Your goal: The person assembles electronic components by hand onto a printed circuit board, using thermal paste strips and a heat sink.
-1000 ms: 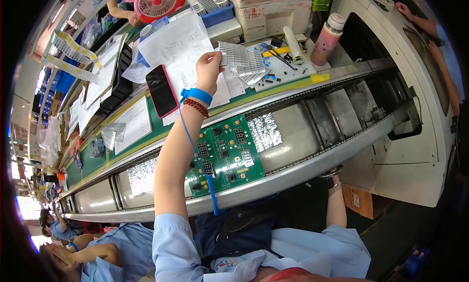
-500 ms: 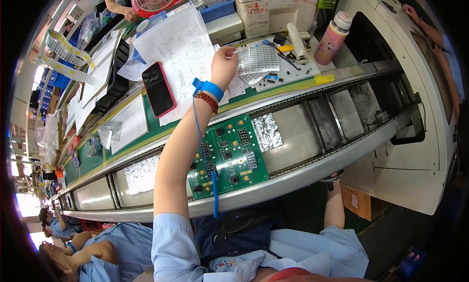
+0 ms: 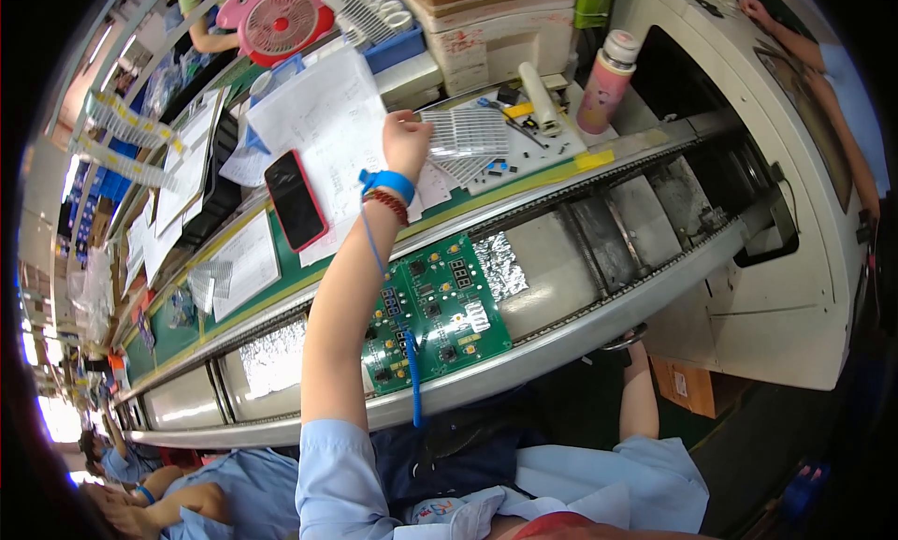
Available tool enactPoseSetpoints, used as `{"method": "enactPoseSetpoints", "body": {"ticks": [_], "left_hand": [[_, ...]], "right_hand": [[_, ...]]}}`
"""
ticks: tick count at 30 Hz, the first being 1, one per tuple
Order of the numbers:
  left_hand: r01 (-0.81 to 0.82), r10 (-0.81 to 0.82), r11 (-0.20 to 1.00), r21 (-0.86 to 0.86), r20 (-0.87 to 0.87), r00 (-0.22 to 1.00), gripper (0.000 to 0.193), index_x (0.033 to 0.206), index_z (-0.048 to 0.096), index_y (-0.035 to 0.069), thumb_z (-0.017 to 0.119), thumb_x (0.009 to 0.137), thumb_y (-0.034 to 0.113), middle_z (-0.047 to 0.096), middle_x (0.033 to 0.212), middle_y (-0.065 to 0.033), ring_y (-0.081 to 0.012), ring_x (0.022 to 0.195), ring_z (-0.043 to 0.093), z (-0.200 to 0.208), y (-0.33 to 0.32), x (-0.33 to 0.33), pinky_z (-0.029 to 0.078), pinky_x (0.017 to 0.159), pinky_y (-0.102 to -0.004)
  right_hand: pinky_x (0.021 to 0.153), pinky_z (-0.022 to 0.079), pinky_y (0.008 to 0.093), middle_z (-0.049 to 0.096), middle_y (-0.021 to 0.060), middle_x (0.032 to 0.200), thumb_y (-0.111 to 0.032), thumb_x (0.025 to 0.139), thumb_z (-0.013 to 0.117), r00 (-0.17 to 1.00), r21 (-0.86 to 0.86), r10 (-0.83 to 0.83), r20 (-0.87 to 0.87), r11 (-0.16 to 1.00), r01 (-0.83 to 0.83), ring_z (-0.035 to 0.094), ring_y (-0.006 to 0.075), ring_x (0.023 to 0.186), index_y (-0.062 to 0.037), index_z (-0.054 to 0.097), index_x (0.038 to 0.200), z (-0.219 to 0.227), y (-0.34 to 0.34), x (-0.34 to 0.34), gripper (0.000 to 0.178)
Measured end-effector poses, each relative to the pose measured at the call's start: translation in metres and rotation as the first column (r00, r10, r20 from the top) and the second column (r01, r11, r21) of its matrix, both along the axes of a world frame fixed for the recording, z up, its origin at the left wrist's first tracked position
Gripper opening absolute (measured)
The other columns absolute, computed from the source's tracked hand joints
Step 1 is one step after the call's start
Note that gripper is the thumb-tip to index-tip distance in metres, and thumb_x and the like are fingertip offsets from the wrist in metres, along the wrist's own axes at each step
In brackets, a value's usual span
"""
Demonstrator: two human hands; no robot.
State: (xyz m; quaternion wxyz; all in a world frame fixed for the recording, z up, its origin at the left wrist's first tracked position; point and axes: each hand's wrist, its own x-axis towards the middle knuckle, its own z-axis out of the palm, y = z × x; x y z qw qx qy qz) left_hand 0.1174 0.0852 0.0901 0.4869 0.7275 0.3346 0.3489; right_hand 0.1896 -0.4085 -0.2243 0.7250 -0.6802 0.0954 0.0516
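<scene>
My left hand reaches over the conveyor, fingers curled at the left edge of a clear ribbed plastic sheet. A blue wrist strap and a beaded bracelet circle that wrist. Beneath the forearm, a green circuit board with digit displays and small buttons spans the conveyor rails. Blue coiled cord hangs over the board's front edge. My right hand is by the front rail's underside, at a dark metal ring-shaped part; its fingers are mostly hidden.
Small black and blue parts lie beside the sheet. A red-edged phone rests near papers. A pink bottle, a pink fan and a foam box stand behind. A white machine is at right; co-workers are around.
The view has shifted slightly. My left hand stays at the plastic sheet's edge. By my right hand, the dark metal part sits at a different angle.
</scene>
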Motion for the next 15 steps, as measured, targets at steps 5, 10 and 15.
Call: {"method": "enactPoseSetpoints", "body": {"ticks": [5, 10, 15], "left_hand": [[0.0, 0.01, 0.979, -0.203, 0.049, 0.999, 0.034, 0.102, 0.055, -0.007, 0.063, 0.072, 0.007, 0.059, 0.074, -0.0052, -0.0115, 0.058, 0.053, 0.024, 0.024, -0.026, 0.043, 0.051, -0.0234], [0.107, -0.083, 0.981, -0.163, 0.146, 0.986, 0.021, 0.092, 0.061, -0.008, 0.057, 0.077, 0.007, 0.057, 0.072, -0.0051, -0.0102, 0.059, 0.05, 0.075, 0.024, -0.072, 0.041, 0.053, -0.0221], [0.262, -0.131, 0.917, -0.301, 0.392, 0.911, 0.023, 0.102, 0.054, -0.003, 0.056, 0.082, 0.007, 0.057, 0.084, -0.0044, -0.0119, 0.073, 0.054, 0.139, -0.016, -0.161, 0.044, 0.064, -0.0212]], "right_hand": [[0.067, 0.048, 0.0292, 0.058, 0.0047, 0.092, -0.021, 0.086, 0.052, 0.996, 0.0, -0.067, 0.05, 0.998, 0.067, 0.056, 0.014, 0.081, -0.0071, 0.049, 0.107, -0.002, 0.014, -0.015, 0.025], [0.067, 0.048, 0.0293, 0.058, 0.0049, 0.093, -0.021, 0.086, 0.052, 0.999, -0.061, 0.026, 0.039, 0.998, -0.024, 0.056, 0.0141, 0.081, -0.0072, 0.049, 0.108, 0.004, 0.007, 0.004, 0.026], [0.064, 0.048, 0.0275, 0.056, 0.0068, 0.096, -0.014, 0.086, 0.051, 0.999, -0.095, -0.034, 0.011, 0.995, 0.035, 0.055, 0.0156, 0.076, -0.0067, 0.047, 0.11, 0.031, -0.021, -0.003, 0.025]]}}
